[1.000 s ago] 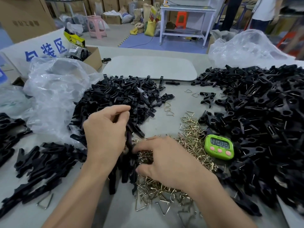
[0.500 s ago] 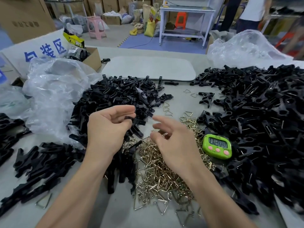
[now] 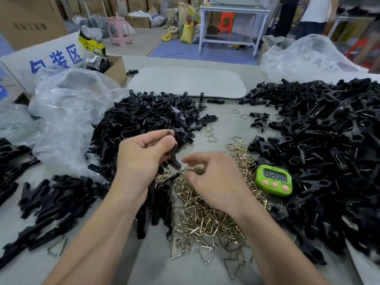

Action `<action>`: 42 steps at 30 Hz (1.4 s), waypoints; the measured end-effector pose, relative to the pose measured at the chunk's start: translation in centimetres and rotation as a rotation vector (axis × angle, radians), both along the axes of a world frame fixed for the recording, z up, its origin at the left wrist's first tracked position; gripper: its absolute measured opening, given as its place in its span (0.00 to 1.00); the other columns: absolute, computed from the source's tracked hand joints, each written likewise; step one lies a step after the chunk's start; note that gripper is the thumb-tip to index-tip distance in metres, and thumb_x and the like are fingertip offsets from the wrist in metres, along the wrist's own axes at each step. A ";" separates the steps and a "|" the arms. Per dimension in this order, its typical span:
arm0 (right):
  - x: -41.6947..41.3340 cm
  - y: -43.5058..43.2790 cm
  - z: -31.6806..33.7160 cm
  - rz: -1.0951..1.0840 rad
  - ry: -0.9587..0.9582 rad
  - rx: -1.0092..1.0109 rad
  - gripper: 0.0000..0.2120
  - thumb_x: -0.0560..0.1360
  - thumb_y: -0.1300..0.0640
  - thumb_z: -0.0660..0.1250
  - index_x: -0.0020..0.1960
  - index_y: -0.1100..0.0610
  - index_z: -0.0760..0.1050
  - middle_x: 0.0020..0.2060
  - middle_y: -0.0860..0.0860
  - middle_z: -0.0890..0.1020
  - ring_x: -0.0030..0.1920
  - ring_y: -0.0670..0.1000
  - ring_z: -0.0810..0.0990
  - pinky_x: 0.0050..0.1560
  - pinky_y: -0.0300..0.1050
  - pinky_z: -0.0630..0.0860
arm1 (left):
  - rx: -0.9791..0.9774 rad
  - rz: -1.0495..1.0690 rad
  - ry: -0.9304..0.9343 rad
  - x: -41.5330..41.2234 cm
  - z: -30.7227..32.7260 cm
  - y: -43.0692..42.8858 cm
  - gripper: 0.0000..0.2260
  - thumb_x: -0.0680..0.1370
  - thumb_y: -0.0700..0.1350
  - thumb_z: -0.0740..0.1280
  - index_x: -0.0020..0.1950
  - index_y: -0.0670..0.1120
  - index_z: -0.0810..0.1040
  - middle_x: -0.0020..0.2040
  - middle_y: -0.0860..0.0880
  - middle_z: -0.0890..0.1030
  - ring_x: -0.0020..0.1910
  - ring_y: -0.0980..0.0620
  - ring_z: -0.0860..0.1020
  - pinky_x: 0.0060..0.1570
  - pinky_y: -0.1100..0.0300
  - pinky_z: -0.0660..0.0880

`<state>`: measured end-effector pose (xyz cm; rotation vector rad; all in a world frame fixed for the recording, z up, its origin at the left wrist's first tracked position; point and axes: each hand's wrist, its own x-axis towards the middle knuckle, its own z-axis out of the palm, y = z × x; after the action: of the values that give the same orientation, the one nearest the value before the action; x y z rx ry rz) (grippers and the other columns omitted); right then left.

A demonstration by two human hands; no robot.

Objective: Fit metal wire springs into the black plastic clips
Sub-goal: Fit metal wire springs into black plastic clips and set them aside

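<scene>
Left hand (image 3: 141, 161) pinches clip (image 3: 175, 156); right hand (image 3: 216, 182) curled over springs (image 3: 201, 214), hold unclear; risk: tangled springs lift together

Lower centre, we find the spring pile (image 3: 205, 219), a timer (image 3: 274, 179) at its right edge; one clip heap (image 3: 148, 118) lies above-left of it, a larger heap (image 3: 329, 140) at right, a board (image 3: 187, 82) behind both.

Hundreds of black clips (image 3: 329, 145), uncountable, at least four heaps. One big pile of wire springs (image 3: 205, 219), uncountable too. One green timer (image 3: 274, 180). At least two clear plastic bags (image 3: 67, 112). One pink stool (image 3: 119, 30), one orange stool (image 3: 226, 21).
</scene>
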<state>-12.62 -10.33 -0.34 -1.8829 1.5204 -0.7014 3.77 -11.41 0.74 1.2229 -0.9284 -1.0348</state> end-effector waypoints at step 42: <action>-0.2 1.4 0.5 -0.145 0.307 -0.347 0.04 0.77 0.55 0.69 0.44 0.53 0.82 0.35 0.51 0.80 0.38 0.54 0.70 0.41 0.46 0.62 | -0.130 -0.151 -0.494 -1.7 -0.9 1.5 0.11 0.67 0.45 0.83 0.48 0.54 0.89 0.37 0.58 0.87 0.38 0.63 0.84 0.41 0.71 0.77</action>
<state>-12.78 -8.94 0.18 -2.2348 1.8365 -0.8130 2.03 -9.96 -0.18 1.3387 -1.4656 -0.7830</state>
